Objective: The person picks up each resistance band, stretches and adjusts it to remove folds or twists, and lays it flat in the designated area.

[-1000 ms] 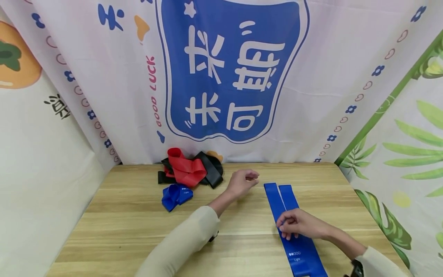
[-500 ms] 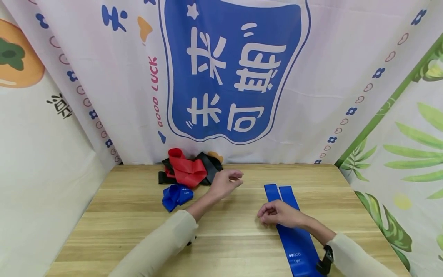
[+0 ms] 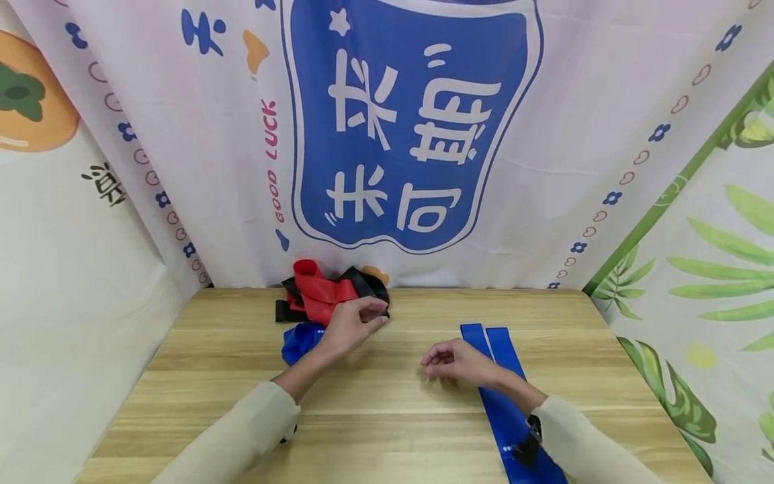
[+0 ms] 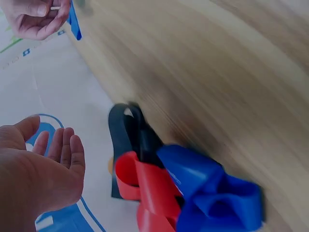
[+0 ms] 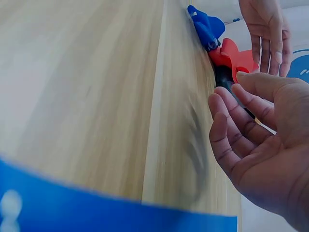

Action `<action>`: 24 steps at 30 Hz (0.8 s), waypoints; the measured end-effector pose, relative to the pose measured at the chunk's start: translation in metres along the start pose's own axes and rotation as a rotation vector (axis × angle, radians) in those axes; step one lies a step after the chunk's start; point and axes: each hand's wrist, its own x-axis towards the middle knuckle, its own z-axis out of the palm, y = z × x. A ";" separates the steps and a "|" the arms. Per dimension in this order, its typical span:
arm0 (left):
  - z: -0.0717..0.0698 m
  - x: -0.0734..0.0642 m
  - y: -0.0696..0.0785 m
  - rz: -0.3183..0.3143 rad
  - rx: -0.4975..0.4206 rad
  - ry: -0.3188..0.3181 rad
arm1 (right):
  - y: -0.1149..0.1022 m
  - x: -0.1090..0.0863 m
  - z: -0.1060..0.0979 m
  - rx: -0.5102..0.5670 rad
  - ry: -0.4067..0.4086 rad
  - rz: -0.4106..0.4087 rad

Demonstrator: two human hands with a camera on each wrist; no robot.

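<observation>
My left hand (image 3: 351, 327) hovers with loosely bent fingers beside a heap of resistance bands, holding nothing. In that heap are a red band (image 3: 319, 297) and black bands (image 3: 373, 288). A crumpled blue band (image 3: 298, 344) lies in front of them, partly covered by the hand in the head view; the left wrist view shows the blue band (image 4: 207, 188) in full loops. Empty too, my right hand (image 3: 461, 363) is over the table with fingers relaxed. Its forearm crosses above flat blue banding (image 3: 492, 410), which is laid lengthwise with two strip ends at its far side.
The wooden table (image 3: 375, 437) ends at a printed cloth backdrop (image 3: 556, 134), with the heap lying right against it. Patterned cloths flank both sides. Each wrist wears a black strap, such as the right one (image 3: 530, 440).
Both hands have moved left: the left one from mid-table to the heap of bands, the right one off the flat blue banding. The bands themselves stay where they were.
</observation>
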 end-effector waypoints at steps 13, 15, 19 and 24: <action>-0.028 -0.019 -0.017 0.009 0.053 0.051 | -0.011 0.043 0.024 0.071 0.039 -0.005; -0.033 -0.022 -0.018 0.009 0.069 0.066 | -0.013 0.049 0.026 0.090 0.050 -0.013; -0.043 -0.029 -0.024 -0.010 0.103 0.084 | -0.016 0.061 0.030 0.128 0.070 -0.006; -0.055 -0.039 -0.042 -0.017 0.114 0.107 | -0.019 0.072 0.035 0.197 0.092 0.007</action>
